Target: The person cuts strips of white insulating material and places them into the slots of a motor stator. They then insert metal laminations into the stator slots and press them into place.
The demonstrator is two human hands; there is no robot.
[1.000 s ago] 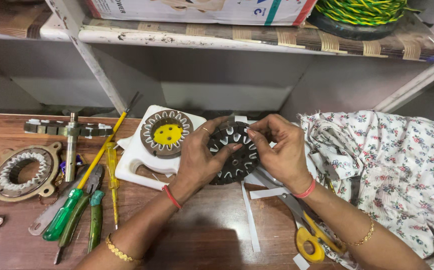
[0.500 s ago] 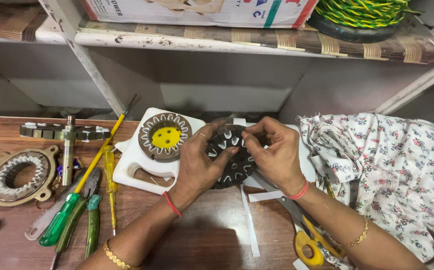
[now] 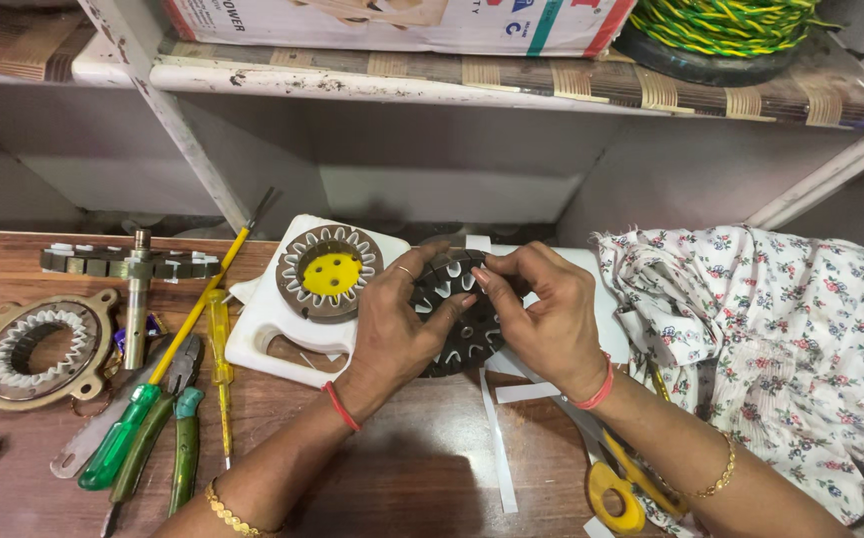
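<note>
Two hands grip one dark stator (image 3: 457,329) over the counter (image 3: 392,468): left hand (image 3: 392,334) steadies its rim, right hand (image 3: 542,319) pinches at a slot (white strips (image 3: 497,448) lie below, within reach).

A long white cardboard box (image 3: 392,20) with red and teal markings lies on the upper shelf (image 3: 512,88).
</note>
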